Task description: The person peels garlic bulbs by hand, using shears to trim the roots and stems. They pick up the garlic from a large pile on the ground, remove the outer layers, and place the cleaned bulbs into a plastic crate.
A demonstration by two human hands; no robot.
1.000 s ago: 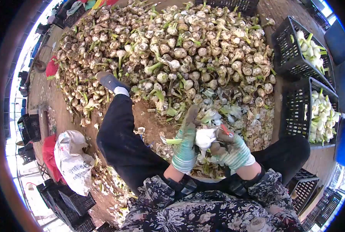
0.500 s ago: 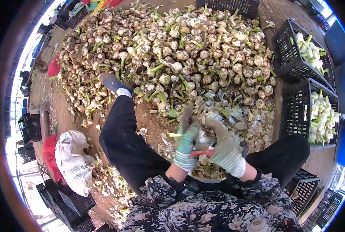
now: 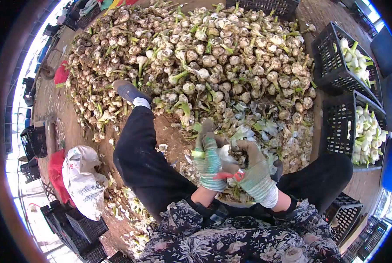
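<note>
My left hand (image 3: pixel 209 162), in a green and grey knit glove, is closed around a garlic bulb (image 3: pixel 224 154). Its cut green stem (image 3: pixel 198 154) sticks out on the left side of the glove. My right hand (image 3: pixel 254 168), gloved the same way, is closed on a small red-handled tool (image 3: pixel 231 175), whose working end I cannot make out. Both hands are close together between my knees, above loose peeled skins (image 3: pixel 266 131). Beyond them rises a large heap of soil-stained garlic bulbs (image 3: pixel 213 57), stems still on many.
On the right stand two black crates (image 3: pixel 336 127) holding white trimmed garlic (image 3: pixel 366 136). A white sack (image 3: pixel 84 184) and a red bag (image 3: pixel 57 175) lie at the left, near stacked black crates (image 3: pixel 79 228). My outstretched foot (image 3: pixel 130 92) touches the heap's edge.
My hands have drawn slightly apart, the right shifting a little down. More of the bulb's white surface shows between them. The heap and crates look the same.
</note>
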